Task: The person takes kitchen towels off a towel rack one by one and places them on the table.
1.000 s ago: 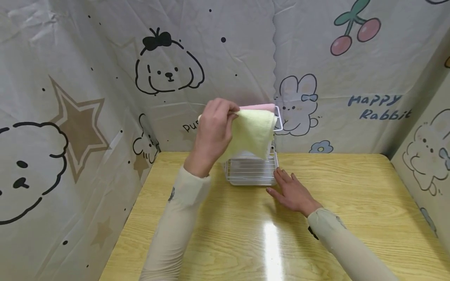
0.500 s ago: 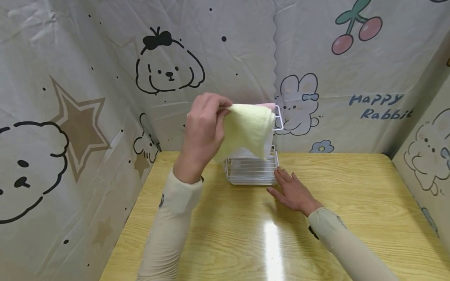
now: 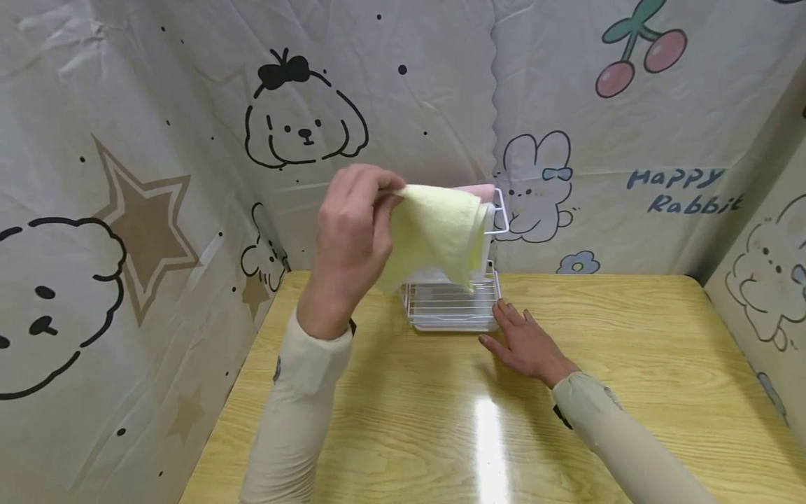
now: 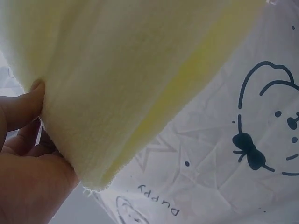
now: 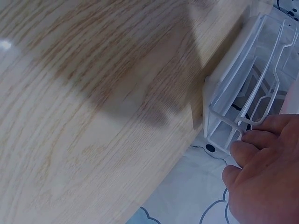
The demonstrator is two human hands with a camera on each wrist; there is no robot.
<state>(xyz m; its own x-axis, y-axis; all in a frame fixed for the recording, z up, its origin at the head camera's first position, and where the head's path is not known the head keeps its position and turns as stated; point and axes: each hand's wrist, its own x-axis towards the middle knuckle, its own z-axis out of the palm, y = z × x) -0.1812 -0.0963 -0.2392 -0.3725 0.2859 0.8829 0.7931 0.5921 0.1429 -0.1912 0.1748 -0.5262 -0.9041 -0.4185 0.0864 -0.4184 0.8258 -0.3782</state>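
Observation:
My left hand (image 3: 349, 245) pinches the upper left corner of a pale yellow cloth (image 3: 434, 227) between thumb and fingers. The cloth hangs in loose folds in front of a white wire rack (image 3: 502, 210); in the left wrist view the yellow cloth (image 4: 107, 93) fills much of the picture. Behind it, a pink cloth (image 3: 481, 190) lies over the rack's top, and a white cloth shows below. My right hand (image 3: 532, 350) lies low beside the rack with fingers extended. Its fingertips touch the side wires, as the right hand (image 5: 271, 163) shows in the right wrist view.
The rack has a lower wire shelf over a white tray (image 3: 450, 326), standing near the back of a wood-grain table (image 3: 415, 434). Printed cloth walls (image 3: 428, 91) with cartoon animals close in the back and both sides.
The left hand has moved left and slightly up, drawing the yellow cloth's corner along. More of the pink cloth shows than half a second ago. The right hand has stayed at the rack.

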